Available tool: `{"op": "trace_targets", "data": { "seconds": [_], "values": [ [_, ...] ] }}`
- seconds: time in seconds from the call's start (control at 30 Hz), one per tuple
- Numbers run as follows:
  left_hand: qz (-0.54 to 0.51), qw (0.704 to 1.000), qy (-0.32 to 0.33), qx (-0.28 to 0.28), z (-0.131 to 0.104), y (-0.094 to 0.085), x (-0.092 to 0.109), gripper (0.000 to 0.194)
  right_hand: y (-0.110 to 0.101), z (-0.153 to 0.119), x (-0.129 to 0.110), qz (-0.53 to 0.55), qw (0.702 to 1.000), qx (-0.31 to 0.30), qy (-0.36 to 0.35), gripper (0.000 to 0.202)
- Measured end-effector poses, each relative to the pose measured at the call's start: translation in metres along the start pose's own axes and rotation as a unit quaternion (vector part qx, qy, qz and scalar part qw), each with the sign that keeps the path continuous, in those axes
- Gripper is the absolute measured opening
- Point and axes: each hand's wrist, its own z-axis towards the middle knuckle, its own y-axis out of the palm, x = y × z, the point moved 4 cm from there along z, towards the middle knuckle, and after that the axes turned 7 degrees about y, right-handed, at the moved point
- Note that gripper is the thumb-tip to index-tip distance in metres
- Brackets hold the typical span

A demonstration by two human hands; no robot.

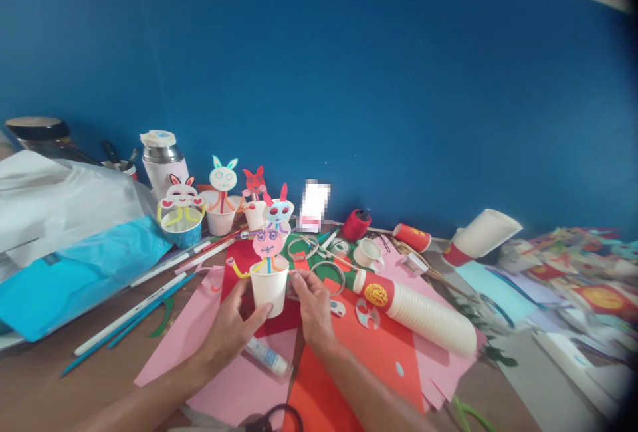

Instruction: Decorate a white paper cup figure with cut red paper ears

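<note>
A white paper cup (269, 292) is in my left hand (236, 325), whose thumb and fingers wrap its lower left side. Out of the cup rises a pink paper face (268, 239) with drawn eyes and mouth, on coloured strips. A bent yellow strip (240, 270) sticks out on the left. At the cup's right rim, my right hand (313, 306) is closed in a pinch; what lies between its fingertips is too small to make out. Behind stand similar cup figures: a blue-faced one (278, 211), a red one (255, 183), a white rabbit (222, 177) and one in a blue cup (183, 227).
A glue tube (268, 356) lies under my hands on pink paper (174, 352). To the right are orange paper (369, 365) and a long stack of paper cups (428, 316). Scissors (274, 419) lie at the front edge. Pens (129, 316) and a blue bag (90, 272) are left.
</note>
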Motion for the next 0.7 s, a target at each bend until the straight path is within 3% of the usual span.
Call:
{"op": "trace_targets", "data": {
  "seconds": [0.7],
  "values": [
    [0.005,1.000,0.005,0.008,0.0006,-0.0040,0.0020,0.053,0.0027,-0.0101,-0.0081,0.025,1.000,-0.019,0.006,0.019]
  ]
}}
